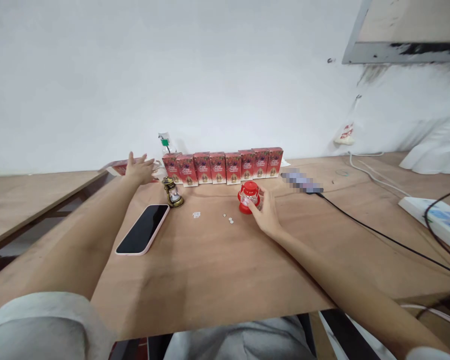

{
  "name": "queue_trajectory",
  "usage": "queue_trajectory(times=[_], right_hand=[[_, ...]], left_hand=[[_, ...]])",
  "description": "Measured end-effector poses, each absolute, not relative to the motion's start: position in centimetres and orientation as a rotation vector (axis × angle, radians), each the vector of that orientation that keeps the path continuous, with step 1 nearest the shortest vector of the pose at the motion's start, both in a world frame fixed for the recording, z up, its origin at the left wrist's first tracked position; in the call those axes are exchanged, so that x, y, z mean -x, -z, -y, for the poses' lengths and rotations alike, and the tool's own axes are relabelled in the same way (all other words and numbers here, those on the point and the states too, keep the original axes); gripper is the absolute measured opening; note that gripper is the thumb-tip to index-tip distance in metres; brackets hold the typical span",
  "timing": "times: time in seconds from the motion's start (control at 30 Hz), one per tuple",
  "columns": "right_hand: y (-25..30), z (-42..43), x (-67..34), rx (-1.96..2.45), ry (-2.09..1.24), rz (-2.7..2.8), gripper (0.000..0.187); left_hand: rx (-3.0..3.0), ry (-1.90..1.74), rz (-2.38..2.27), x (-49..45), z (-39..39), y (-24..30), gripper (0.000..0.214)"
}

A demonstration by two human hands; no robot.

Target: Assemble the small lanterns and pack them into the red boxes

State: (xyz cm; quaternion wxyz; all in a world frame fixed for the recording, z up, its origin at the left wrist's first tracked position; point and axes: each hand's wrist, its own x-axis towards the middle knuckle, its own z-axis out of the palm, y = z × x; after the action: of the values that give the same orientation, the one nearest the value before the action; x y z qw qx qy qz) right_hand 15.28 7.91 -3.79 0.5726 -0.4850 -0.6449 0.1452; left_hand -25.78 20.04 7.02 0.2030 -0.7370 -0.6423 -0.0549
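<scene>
A small red lantern point(250, 189) stands on the table, and my right hand point(265, 214) grips its right side with thumb and fingers. Stretched far out to the left, my left hand point(139, 171) has its fingers spread and holds nothing that I can see. It is over a flat red printed package point(120, 167), partly hidden behind it, near a clear plastic wrapping. A bronze-coloured lantern point(172, 195) is upright to the right of my left hand. Several tiny silver discs point(231, 220) and a small white piece point(196, 215) lie left of the red lantern.
Several red boxes point(225, 167) form a row along the wall, with a green-topped bottle point(165, 142) behind. A pink-edged phone point(144, 230) lies front left. At right are a blurred-out device point(302, 181) with a black cable point(375, 235) and a white power strip point(435, 220).
</scene>
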Motion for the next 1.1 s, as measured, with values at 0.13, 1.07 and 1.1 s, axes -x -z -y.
queue_trajectory(times=[0.13,1.07,1.1], right_hand=[[3.6,-7.5,-15.2,1.079,-0.181,1.52,0.042],[1.3,-2.7,-12.1,0.534,-1.288,1.36,0.061],[1.2,-2.7,-12.1,0.533,-1.281,1.352,0.062]], left_hand=[[1.954,0.345,1.799,25.5,-18.0,-8.7,0.05],[2.25,1.155,0.558,3.7,-0.4,-0.7,0.072],[2.248,1.193,0.574,3.5,-0.3,-0.4,0.072]])
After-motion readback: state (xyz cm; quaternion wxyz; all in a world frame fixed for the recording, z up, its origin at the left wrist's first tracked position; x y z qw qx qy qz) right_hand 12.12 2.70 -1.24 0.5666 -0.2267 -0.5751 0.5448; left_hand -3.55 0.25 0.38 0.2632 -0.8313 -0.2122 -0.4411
